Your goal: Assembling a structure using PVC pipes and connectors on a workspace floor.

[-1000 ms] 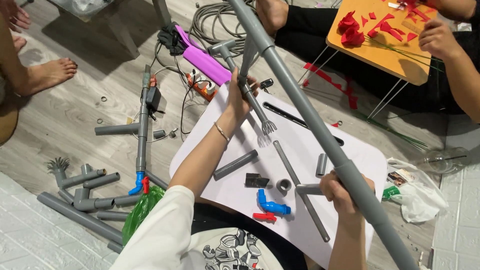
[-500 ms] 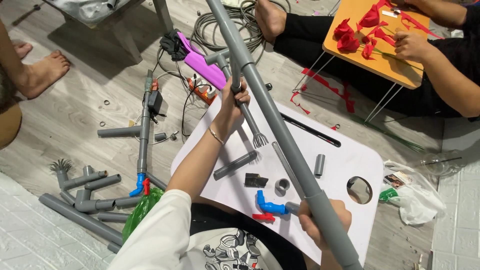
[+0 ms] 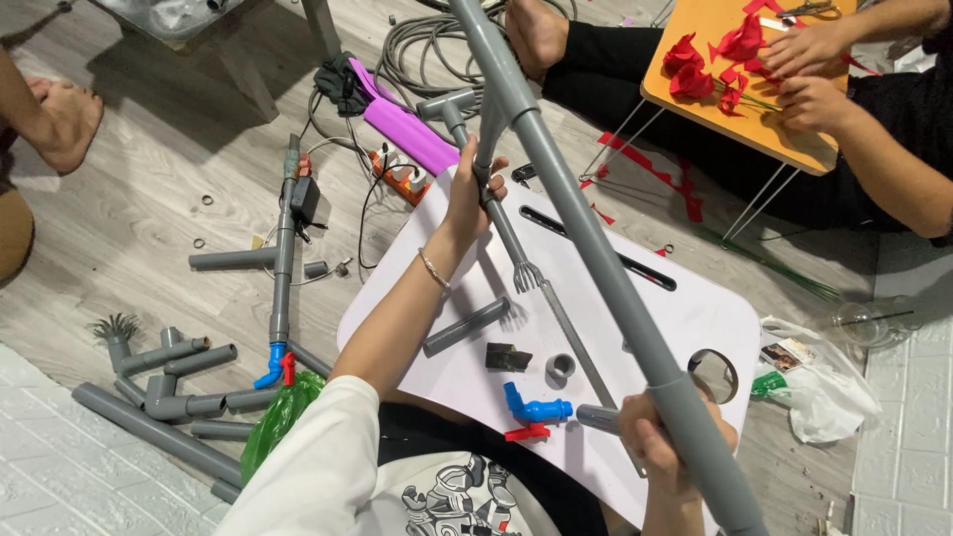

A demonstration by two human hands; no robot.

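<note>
The left hand (image 3: 475,189) grips the thin grey plastic pipe (image 3: 511,238), the right hand (image 3: 660,447) grips the long thick grey pipe (image 3: 596,258), steadying both above the white bench (image 3: 695,308).

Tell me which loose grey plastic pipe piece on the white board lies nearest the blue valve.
The short grey ring coupling, just above the blue valve; the longer grey pipe piece lies farther left.

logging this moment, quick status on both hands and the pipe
Left hand gripping thin grey branch pipe. Right hand wrapped round long grey pipe. Blue valve, fittings loose on white board beneath.
</note>
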